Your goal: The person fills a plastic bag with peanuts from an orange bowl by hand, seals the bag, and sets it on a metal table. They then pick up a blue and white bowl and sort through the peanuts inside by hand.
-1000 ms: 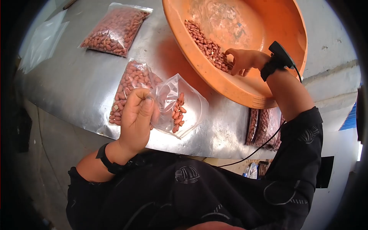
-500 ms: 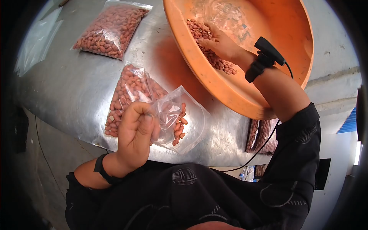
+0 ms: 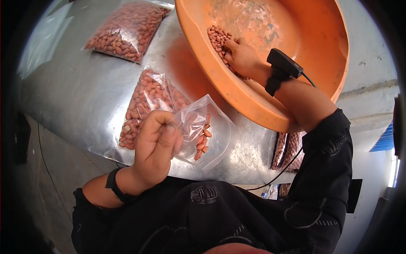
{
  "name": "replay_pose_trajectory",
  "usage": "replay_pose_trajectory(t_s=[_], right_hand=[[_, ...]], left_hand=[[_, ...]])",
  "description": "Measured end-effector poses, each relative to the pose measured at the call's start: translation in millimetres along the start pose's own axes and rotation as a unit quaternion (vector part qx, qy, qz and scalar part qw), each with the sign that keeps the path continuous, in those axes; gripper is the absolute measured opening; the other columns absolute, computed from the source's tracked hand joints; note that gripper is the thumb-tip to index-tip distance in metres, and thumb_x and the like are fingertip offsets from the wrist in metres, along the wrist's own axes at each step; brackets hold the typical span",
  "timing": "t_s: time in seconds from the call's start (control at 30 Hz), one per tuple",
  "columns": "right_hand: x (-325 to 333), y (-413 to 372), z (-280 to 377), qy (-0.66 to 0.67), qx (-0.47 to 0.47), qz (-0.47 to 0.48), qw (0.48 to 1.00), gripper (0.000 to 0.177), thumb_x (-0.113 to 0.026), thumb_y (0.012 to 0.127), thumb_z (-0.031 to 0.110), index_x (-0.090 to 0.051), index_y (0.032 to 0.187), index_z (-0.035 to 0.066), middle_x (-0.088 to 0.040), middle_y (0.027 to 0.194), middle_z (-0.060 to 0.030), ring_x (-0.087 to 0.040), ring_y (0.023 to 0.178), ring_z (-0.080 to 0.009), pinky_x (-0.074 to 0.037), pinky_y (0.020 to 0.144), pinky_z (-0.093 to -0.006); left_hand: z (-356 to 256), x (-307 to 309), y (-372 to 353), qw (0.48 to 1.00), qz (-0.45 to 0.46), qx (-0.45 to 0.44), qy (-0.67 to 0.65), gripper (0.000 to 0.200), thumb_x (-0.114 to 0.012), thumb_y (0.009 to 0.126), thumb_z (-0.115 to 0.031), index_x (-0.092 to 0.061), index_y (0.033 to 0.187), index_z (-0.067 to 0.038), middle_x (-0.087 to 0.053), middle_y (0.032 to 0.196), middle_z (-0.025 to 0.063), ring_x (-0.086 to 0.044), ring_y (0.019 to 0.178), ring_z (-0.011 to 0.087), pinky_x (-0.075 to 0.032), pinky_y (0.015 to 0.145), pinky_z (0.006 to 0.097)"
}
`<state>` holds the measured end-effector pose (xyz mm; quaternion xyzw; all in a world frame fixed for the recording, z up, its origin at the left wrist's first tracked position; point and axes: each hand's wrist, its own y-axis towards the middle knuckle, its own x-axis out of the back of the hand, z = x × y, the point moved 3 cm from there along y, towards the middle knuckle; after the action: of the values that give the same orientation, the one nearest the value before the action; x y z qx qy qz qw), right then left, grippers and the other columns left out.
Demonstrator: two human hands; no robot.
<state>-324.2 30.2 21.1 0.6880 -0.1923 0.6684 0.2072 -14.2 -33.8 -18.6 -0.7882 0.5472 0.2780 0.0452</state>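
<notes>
Pinched by its edge in my left hand [image 3: 154,148] is a clear plastic bag [image 3: 226,137], its mouth spread toward the right. Several reddish peanuts [image 3: 203,142] lie inside it. My right hand [image 3: 246,60] reaches into a large orange basin [image 3: 306,29], fingers curled into a heap of peanuts [image 3: 216,38]. The fingertips are partly hidden among the nuts. Behind my left hand, a bag filled with peanuts [image 3: 144,99] lies on the metal table [image 3: 80,101].
Another full peanut bag [image 3: 131,31] lies farther back on the table. Flat clear bags [image 3: 46,46] are at the far left. More packed bags [image 3: 291,150] sit below the basin's near rim. A black device [image 3: 284,63] on my right wrist trails a cable.
My right hand has drawn slightly nearer in the basin, and its fingers have curled into the peanuts. My left hand and the bag have shifted slightly right.
</notes>
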Motion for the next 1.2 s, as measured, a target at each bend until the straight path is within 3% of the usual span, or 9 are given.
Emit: replay_pose_trajectory(t_s=[0.23,0.33,0.37,0.57,0.63,0.87,0.93,1.03,1.2], right_hand=[[10.0,10.9,-16.3,0.004,0.083,0.045,0.995,0.022,-0.057,0.080,0.016,-0.061,0.096,0.002,-0.061,0.085,-0.0199,-0.059,0.078,-0.0355,-0.047,0.071,-0.0415],[31.6,2.4,-18.6,0.064,0.084,0.019,0.994,0.020,-0.056,0.078,0.014,-0.059,0.093,0.000,-0.059,0.073,-0.0174,-0.056,0.067,-0.0284,-0.046,0.065,-0.0378],[36.4,3.2,-25.5,0.058,0.077,0.007,0.995,0.015,-0.056,0.081,0.014,-0.058,0.090,0.002,-0.054,0.067,-0.0098,-0.050,0.058,-0.0178,-0.044,0.057,-0.0327],[100.0,-45.2,11.6,0.394,-0.021,0.026,0.919,0.014,-0.053,0.095,0.017,-0.053,0.087,0.006,-0.037,0.063,0.0066,-0.030,0.049,-0.0018,-0.023,0.042,-0.0200],[122.6,-67.7,39.9,0.433,0.032,0.053,0.899,0.011,-0.054,0.093,0.014,-0.058,0.088,0.005,-0.043,0.065,0.0055,-0.037,0.052,-0.0028,-0.031,0.045,-0.0187],[107.0,-137.6,141.8,0.401,0.172,0.174,0.883,0.016,-0.055,0.094,0.016,-0.053,0.083,0.005,-0.037,0.064,0.0080,-0.034,0.054,0.0002,-0.029,0.046,-0.0168],[91.0,-139.6,153.9,0.402,0.125,0.191,0.887,0.014,-0.054,0.093,0.014,-0.052,0.082,0.004,-0.040,0.064,0.0063,-0.037,0.054,-0.0017,-0.031,0.047,-0.0181],[71.6,-130.0,158.4,0.354,0.098,0.104,0.924,0.011,-0.052,0.090,0.012,-0.054,0.085,0.002,-0.047,0.065,0.0032,-0.045,0.056,-0.0042,-0.038,0.050,-0.0207],[72.2,-124.2,161.2,0.321,0.046,0.097,0.941,0.020,-0.054,0.089,0.013,-0.058,0.101,-0.002,-0.059,0.074,-0.0030,-0.056,0.063,-0.0092,-0.048,0.060,-0.0238]], left_hand=[[-0.3,-0.1,2.0,1.000,0.003,-0.019,0.016,0.014,-0.039,0.101,-0.016,-0.043,0.102,-0.003,-0.046,0.068,-0.0007,-0.038,0.059,0.0034,-0.031,0.052,0.0179],[1.0,0.3,1.7,1.000,-0.003,-0.021,0.022,0.014,-0.039,0.101,-0.016,-0.044,0.102,-0.003,-0.046,0.070,-0.0008,-0.039,0.061,0.0037,-0.032,0.054,0.0180],[1.9,0.0,2.1,1.000,-0.008,-0.023,0.019,0.014,-0.039,0.101,-0.016,-0.044,0.102,-0.003,-0.046,0.071,-0.0008,-0.039,0.062,0.0037,-0.032,0.055,0.0180],[7.9,-1.9,6.1,0.998,-0.042,-0.048,0.017,0.015,-0.041,0.100,-0.018,-0.047,0.104,-0.005,-0.046,0.070,-0.0020,-0.038,0.062,0.0033,-0.031,0.057,0.0172],[3.9,-3.1,5.3,0.999,-0.034,-0.031,0.003,0.014,-0.041,0.100,-0.018,-0.048,0.105,-0.006,-0.046,0.070,-0.0021,-0.039,0.062,0.0035,-0.032,0.057,0.0176],[-15.0,-22.4,-0.2,0.997,-0.042,-0.064,-0.027,0.016,-0.043,0.100,-0.017,-0.048,0.109,-0.005,-0.049,0.076,-0.0015,-0.041,0.063,0.0022,-0.034,0.054,0.0167],[-20.6,-23.7,-2.2,0.996,-0.013,-0.068,-0.054,0.016,-0.043,0.100,-0.019,-0.047,0.106,-0.004,-0.054,0.084,0.0003,-0.049,0.072,0.0026,-0.043,0.063,0.0174],[-25.9,-29.8,-6.7,0.993,0.006,-0.060,-0.103,0.016,-0.043,0.100,-0.019,-0.047,0.107,-0.004,-0.056,0.085,0.0015,-0.052,0.073,0.0039,-0.047,0.063,0.0197],[-24.2,-27.7,-5.0,0.993,-0.034,-0.042,-0.102,0.017,-0.044,0.100,-0.019,-0.047,0.108,-0.005,-0.057,0.088,0.0028,-0.054,0.074,0.0053,-0.048,0.063,0.0207]])
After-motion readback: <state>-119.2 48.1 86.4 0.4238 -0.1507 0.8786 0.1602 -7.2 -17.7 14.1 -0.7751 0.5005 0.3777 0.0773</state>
